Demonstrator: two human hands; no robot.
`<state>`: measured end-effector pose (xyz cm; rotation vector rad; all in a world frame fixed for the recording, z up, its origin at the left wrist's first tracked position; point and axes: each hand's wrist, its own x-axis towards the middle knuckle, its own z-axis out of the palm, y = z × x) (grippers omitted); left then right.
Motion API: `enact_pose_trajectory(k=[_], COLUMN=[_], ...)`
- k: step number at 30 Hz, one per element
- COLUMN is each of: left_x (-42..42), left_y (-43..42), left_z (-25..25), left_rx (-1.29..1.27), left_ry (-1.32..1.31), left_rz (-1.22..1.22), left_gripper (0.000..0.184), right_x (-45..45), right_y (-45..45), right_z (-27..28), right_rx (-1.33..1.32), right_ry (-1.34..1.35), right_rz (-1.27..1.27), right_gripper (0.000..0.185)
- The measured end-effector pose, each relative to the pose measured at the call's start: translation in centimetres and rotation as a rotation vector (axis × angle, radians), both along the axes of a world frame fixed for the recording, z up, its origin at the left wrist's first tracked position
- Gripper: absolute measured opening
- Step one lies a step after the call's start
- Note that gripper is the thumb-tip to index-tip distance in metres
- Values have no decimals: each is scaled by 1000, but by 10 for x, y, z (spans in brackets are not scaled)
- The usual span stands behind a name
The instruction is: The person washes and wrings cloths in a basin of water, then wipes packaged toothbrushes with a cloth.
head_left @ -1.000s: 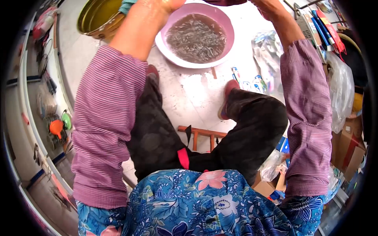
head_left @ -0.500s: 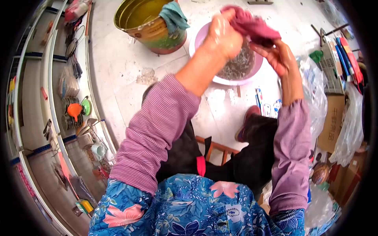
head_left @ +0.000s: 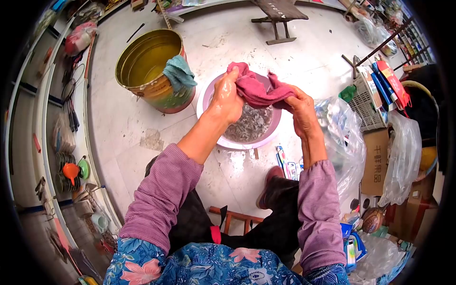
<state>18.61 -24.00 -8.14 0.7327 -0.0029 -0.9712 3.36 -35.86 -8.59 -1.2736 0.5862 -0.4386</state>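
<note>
A wet pinkish-red cloth (head_left: 259, 90) stretches between my two hands above the basin. My left hand (head_left: 227, 99), wet and shiny, is closed on the cloth's left end. Its right end is pinched in the fingers of my right hand (head_left: 304, 110). Beneath them on the floor stands a pale purple basin (head_left: 273, 134) of cloudy grey water (head_left: 248, 124) with suds on top. Part of the basin's far rim is hidden behind the cloth. Left of it is a large metal bucket (head_left: 166, 102) with a teal cloth (head_left: 179, 73) draped over its rim.
A folding stool (head_left: 278, 12) stands farther off. Shelves with goods (head_left: 71, 173) line the left side. On the right are plastic bags (head_left: 339, 137), a cardboard box (head_left: 375, 161) and a white crate (head_left: 363, 97). Toothbrush packs (head_left: 287, 164) lie near my foot.
The cloth has come lower and nearer and now spans both hands, with the right hand gripping its end. My view has tilted up, bringing the stool into sight.
</note>
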Motion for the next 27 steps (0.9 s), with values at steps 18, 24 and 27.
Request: enact_pose_trajectory(k=[18,24,27], left_x=[14,11,8], left_y=[-3,0,3], left_z=[-4,-11,-6], left_rx=[73,255,266], left_ry=[80,-102,-140], left_rz=[-23,-59,-69], left_gripper=[18,17,22], right_x=[-21,-23,-25], right_y=[3,-2,-8], right_z=[7,31,32], right_rx=[-206,93,137], right_ry=[143,-240,-276], right_rz=[99,-146,-260], right_gripper=[25,23,26])
